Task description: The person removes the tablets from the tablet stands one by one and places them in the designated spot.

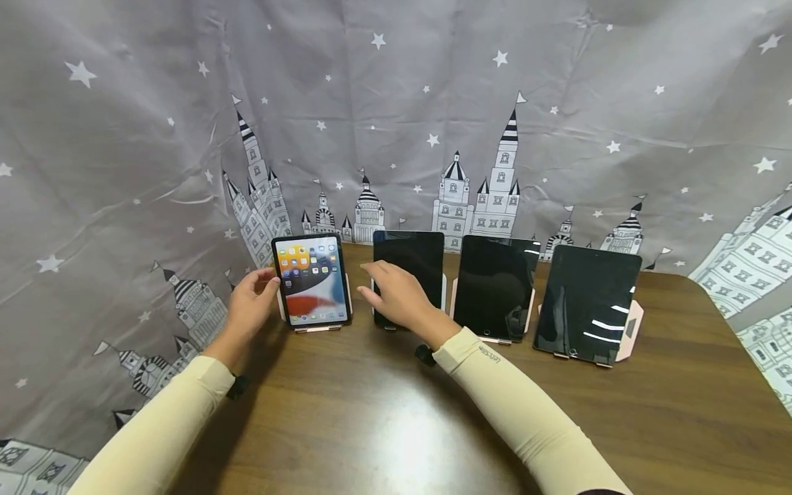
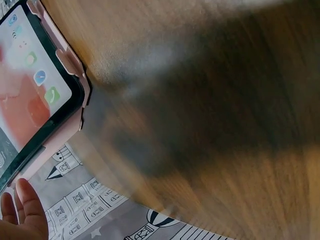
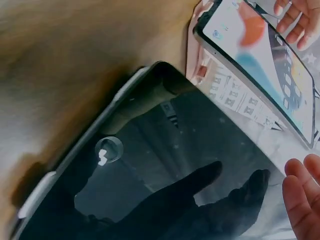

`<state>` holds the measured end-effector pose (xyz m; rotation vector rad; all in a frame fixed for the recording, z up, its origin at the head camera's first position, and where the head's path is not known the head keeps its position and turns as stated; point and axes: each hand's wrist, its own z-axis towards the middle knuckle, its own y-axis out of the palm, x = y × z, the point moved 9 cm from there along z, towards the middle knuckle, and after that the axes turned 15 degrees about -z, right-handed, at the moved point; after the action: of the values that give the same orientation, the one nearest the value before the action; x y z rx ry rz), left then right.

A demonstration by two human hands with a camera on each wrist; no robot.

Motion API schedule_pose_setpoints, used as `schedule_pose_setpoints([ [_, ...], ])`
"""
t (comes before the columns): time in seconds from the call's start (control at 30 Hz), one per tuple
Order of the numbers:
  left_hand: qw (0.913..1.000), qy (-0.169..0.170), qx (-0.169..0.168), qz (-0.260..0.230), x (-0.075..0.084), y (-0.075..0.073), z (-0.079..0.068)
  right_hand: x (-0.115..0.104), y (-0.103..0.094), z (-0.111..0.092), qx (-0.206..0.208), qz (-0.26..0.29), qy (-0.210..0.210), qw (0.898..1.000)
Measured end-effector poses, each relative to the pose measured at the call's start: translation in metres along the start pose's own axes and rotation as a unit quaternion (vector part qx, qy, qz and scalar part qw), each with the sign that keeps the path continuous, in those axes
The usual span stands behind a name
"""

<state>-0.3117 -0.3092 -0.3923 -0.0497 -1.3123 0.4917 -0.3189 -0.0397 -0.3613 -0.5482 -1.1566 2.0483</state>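
Note:
A tablet with a lit home screen (image 1: pixel 313 280) leans on a pink stand (image 2: pixel 67 62) at the left of the row. My left hand (image 1: pixel 252 299) is beside its left edge, fingers loosely bent, fingertips right at the side in the head view. Over the second tablet (image 1: pixel 427 254), whose screen is dark, hovers my right hand (image 1: pixel 399 292). Its fingers are extended toward the lit tablet, and nothing is held. The right wrist view shows that hand mirrored in the dark screen (image 3: pixel 150 190), with the fingertips (image 3: pixel 300 195) past the tablet's edge.
Two more dark tablets, a third (image 1: pixel 495 289) and a fourth (image 1: pixel 584 302), lean on pink stands farther right. All stand on a brown wooden table (image 1: pixel 346 412). A grey curtain (image 1: pixel 396 103) with stars and castles hangs close behind them and along the left side.

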Motion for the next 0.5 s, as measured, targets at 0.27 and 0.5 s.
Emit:
schedule_pose_setpoints([
  [0.27,0.9997,-0.014,-0.016,0.011,-0.002,0.002,0.007,-0.001,0.007,0.023,-0.011,0.044,0.032,0.998],
  [0.5,0.9998,-0.019,-0.003,-0.008,0.002,0.003,0.015,-0.002,0.016,0.036,-0.030,0.070,0.060,0.995],
])
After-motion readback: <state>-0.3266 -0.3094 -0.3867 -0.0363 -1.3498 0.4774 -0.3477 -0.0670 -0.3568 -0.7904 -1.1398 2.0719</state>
